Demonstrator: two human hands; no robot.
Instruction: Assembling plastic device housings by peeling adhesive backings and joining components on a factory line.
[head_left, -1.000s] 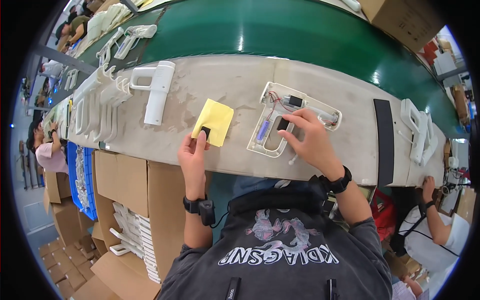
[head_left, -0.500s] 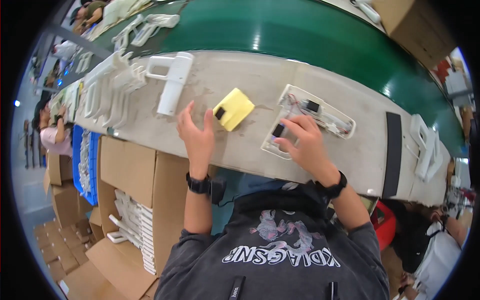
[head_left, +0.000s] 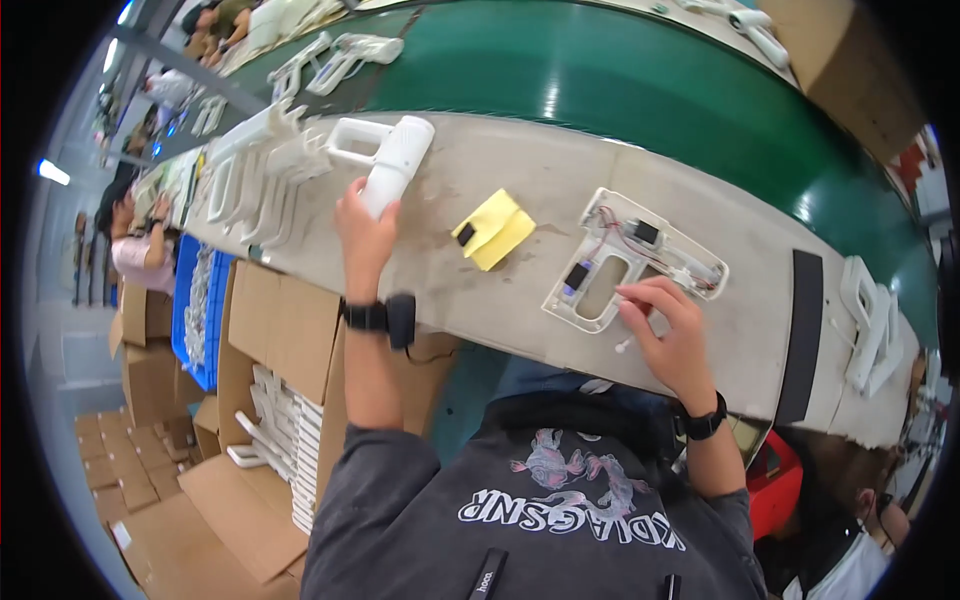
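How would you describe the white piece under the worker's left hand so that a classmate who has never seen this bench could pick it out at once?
Start at the long grey workbench that runs beside the green conveyor belt. Near its left end, the left hand grips a closed white handheld casing with a loop handle. Unlike the opened half-shell with exposed wires under the right hand, it shows no wiring, and it lies apart from the stacked white shells.

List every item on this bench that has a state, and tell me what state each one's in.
Left hand: gripping the white handled housing, which lies flat.
Right hand: fingertips on the open housing half.
Open housing half: uncovered, wires and parts exposed.
Yellow sponge: lying loose, small black part on it.
Black strip: flat on bench.
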